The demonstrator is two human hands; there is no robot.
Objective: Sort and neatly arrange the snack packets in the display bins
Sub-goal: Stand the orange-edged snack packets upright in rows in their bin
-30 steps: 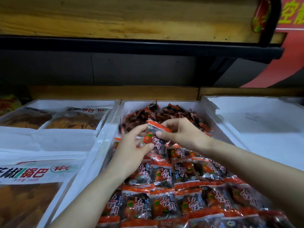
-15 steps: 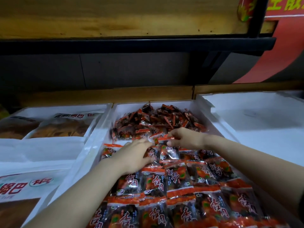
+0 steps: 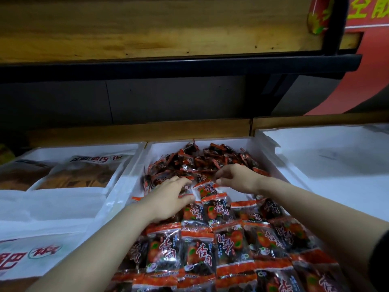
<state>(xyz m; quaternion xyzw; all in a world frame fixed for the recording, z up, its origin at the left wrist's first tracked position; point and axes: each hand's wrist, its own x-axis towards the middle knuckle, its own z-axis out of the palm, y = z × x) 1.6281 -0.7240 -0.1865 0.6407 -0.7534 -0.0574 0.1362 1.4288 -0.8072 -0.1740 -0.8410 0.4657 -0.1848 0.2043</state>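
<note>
The middle white bin [image 3: 261, 148] holds red-and-black snack packets. Those in the near half lie in neat overlapping rows [image 3: 200, 249]. The far half is a loose pile [image 3: 210, 159]. One packet [image 3: 207, 189] lies at the front of the pile between my hands. My left hand [image 3: 168, 197] rests on the rows with fairly straight fingers, and its fingertips and thumb touch that packet's left side. My right hand [image 3: 237, 178] reaches in from the right, its curled fingertips pinching the packet's upper right corner.
The left bin [image 3: 134, 163] holds large clear bags of brown crisps [image 3: 84, 175] under white paper. The right bin [image 3: 336, 165] shows only white lining. A wooden ledge [image 3: 147, 129] runs behind the bins, and a dark shelf [image 3: 179, 66] overhangs them.
Both hands brought the lifted packet down and forward onto the row edge. The left hand went from holding it to lying on the packets. The view tilted, showing more of the pile.
</note>
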